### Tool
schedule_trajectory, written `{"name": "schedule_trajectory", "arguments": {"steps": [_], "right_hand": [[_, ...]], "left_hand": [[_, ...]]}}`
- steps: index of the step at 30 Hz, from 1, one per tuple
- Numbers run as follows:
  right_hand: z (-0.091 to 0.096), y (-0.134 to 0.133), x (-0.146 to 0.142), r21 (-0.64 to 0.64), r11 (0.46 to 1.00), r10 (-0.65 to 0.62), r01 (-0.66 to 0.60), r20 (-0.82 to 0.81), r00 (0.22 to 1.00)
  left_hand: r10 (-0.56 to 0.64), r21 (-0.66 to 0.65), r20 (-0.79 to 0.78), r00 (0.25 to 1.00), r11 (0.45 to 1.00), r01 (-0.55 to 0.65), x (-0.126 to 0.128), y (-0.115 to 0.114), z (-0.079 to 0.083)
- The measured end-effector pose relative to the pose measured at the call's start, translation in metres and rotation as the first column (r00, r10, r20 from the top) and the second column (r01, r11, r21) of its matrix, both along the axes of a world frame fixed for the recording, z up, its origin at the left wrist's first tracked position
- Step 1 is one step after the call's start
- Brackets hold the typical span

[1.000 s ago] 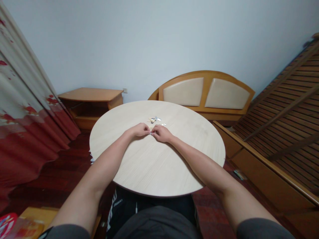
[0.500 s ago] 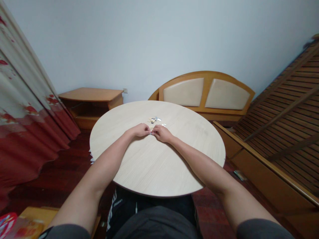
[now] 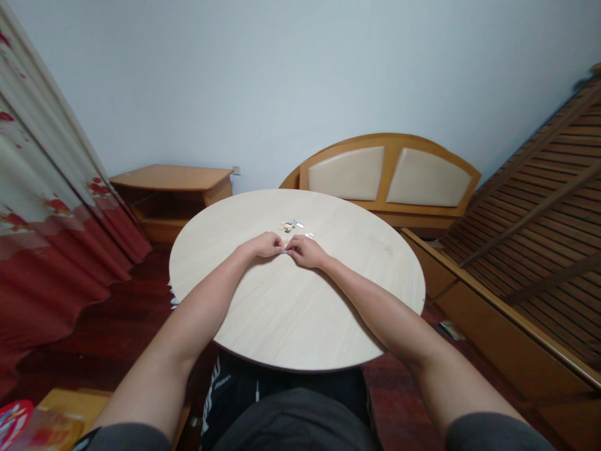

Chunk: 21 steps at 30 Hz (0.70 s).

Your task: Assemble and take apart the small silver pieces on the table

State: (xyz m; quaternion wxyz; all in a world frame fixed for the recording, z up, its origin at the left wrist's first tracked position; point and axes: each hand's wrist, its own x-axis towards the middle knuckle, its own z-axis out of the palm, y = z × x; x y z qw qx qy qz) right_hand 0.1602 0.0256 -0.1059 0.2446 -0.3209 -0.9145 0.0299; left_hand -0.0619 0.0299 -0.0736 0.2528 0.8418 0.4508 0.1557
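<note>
- The bare left hand [image 3: 267,245] reaches in from the left, palm down, with thumb and fingertips pinched on a tiny whitish-grey flat piece [image 3: 285,252]; its material is too small to tell.
- The bare right hand [image 3: 305,252] comes from the opposite side, its thumb and forefinger pinched on the same piece, so that the two sets of fingertips nearly meet.
- This piece lies between the hands, at or just above the round, pale wood-grain surface [image 3: 295,313], around its middle; whether it touches the top cannot be told.
- Just beyond the fingertips lie thin yellowish sticks [image 3: 286,242], partly hidden by the right hand.
- Farther back sits a loose cluster of small yellowish, dark and silvery pieces [image 3: 291,226], some touching or overlapping.
- Small white flat pieces [image 3: 308,236] rest near the right hand, on its far side.
- Behind the surface stand an arched wooden headboard with two cream padded panels [image 3: 345,174] and, to the left, a low brown wooden cabinet [image 3: 173,177].
- A white-and-red flowered fabric curtain [image 3: 51,250] hangs at the far left; a dark brown slatted wooden frame [image 3: 535,194] leans at the right.
</note>
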Motion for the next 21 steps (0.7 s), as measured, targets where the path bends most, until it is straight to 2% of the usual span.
{"name": "schedule_trajectory", "arguments": {"steps": [7,11,16,21], "right_hand": [[0.005,-0.003,0.003,-0.038,0.999,-0.005,0.004,-0.020,1.000],[0.006,-0.002,0.005,-0.045,0.998,-0.048,0.046,-0.033,0.998],[0.005,0.006,0.012,0.006,0.983,-0.181,0.185,-0.170,0.969],[-0.002,0.022,0.031,-0.015,0.936,-0.340,0.351,-0.286,0.896]], "left_hand": [[-0.013,-0.004,-0.009,1.000,1.000,0.013,-0.002,-0.001,0.002],[0.010,-0.026,-0.015,1.000,1.000,-0.011,-0.010,0.000,0.005],[0.064,-0.031,0.000,0.998,0.997,-0.064,-0.020,0.003,0.009],[0.020,-0.066,0.025,0.999,0.998,-0.018,-0.017,0.002,0.008]]}}
